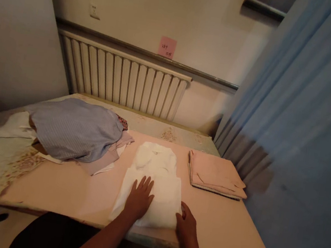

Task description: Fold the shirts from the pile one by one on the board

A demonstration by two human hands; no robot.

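A white shirt [164, 198] lies folded on the pink cloth in front of me, its collar end pointing toward the wall. My left hand [139, 199] rests flat on its lower left part, fingers spread. At the shirt's right edge, my right hand [187, 224] has its thumb and fingers bent around the fabric, pinching it. Part of the right fingers is hidden. To the right lies a stack of folded garments [218, 173] with a pink one on top. A loose heap of clothes, covered by a blue-grey striped garment [74, 129], is on the left.
The pink cloth [86, 195] covers much of the table, over a flowered tablecloth [168, 135]. A radiator [125, 78] stands along the wall behind, with a pink note [167, 47] above it. A blue curtain [298, 152] hangs at the right, close beside the stack.
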